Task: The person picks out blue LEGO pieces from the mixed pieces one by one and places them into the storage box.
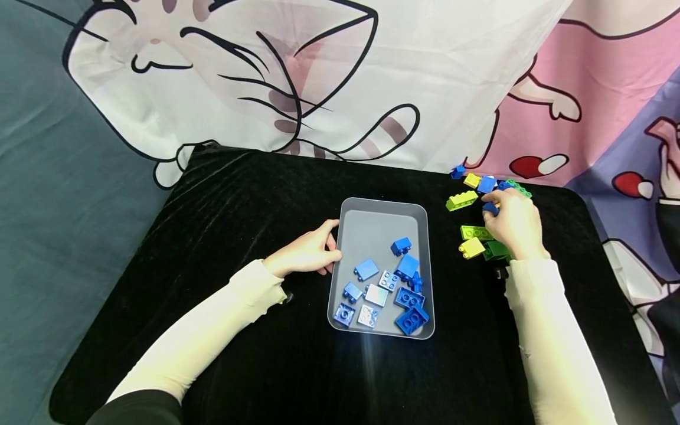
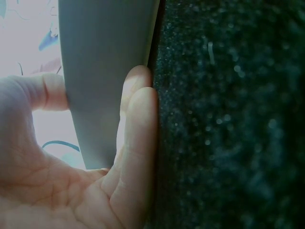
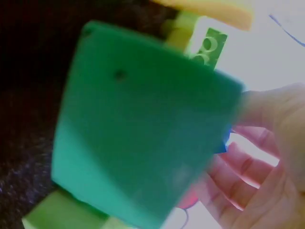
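On the black cloth lies a grey tray (image 1: pixel 378 213) with several blue building bricks, among them a plain blue brick (image 1: pixel 366 270) and a printed white-and-blue brick (image 1: pixel 368 316). My left hand (image 1: pixel 313 249) holds the tray's left side; the left wrist view has the tray wall (image 2: pixel 102 71) between thumb and fingers. At the right, my right hand (image 1: pixel 514 218) pinches a blue brick (image 1: pixel 491 208) above the loose pile. In the right wrist view that blue brick (image 3: pixel 223 147) is mostly hidden behind a large green brick (image 3: pixel 143 124) close to the camera.
Around the right hand lie a lime brick (image 1: pixel 461 200), a yellow brick (image 1: pixel 471 248), a dark green brick (image 1: pixel 496 250) and another blue brick (image 1: pixel 486 184). A lime brick with studs (image 1: pixel 476 232) is among them. Behind the table hangs a printed curtain (image 1: pixel 425 59).
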`<control>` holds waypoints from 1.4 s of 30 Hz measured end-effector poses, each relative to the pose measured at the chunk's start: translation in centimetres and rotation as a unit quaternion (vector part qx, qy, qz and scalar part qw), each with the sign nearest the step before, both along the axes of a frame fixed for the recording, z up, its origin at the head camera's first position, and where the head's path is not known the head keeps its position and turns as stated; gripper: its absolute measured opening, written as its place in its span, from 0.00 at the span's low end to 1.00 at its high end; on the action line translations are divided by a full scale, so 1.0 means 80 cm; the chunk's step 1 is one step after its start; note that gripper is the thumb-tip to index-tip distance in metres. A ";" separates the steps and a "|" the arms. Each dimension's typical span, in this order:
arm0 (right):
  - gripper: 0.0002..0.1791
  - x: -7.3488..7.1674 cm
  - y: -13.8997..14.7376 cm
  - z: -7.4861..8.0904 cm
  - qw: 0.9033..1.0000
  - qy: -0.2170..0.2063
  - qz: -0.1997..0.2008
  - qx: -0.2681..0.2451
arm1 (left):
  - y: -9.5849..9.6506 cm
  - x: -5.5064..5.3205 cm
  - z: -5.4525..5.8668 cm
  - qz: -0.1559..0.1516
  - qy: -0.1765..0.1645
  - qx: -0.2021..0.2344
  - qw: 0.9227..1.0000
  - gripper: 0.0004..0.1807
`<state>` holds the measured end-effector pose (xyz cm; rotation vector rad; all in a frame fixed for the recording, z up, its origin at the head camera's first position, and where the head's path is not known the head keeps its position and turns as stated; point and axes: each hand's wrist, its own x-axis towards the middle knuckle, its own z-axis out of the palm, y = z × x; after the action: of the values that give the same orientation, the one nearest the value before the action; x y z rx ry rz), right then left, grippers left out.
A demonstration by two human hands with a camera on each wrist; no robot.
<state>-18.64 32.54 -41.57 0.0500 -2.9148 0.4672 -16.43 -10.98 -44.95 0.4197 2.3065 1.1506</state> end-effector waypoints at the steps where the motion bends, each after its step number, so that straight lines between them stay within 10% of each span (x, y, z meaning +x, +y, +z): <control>1: 0.15 0.004 -0.002 0.002 1.000 0.013 0.000 -0.004 | 0.000 0.000 0.000 0.000 -0.001 0.000 1.000 0.45; 13: 0.15 0.047 -0.057 0.030 0.991 0.109 0.075 0.012 | 0.000 0.001 0.001 0.000 -0.003 -0.001 1.000 0.45; 42: 0.23 0.107 -0.176 0.034 0.950 0.069 0.300 -0.043 | 0.000 -0.001 -0.001 0.003 -0.005 0.000 1.000 0.45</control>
<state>-10.09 18.48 -38.87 0.9341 -2.6901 0.6426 -16.49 -10.94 -45.04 0.4061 2.3019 1.1523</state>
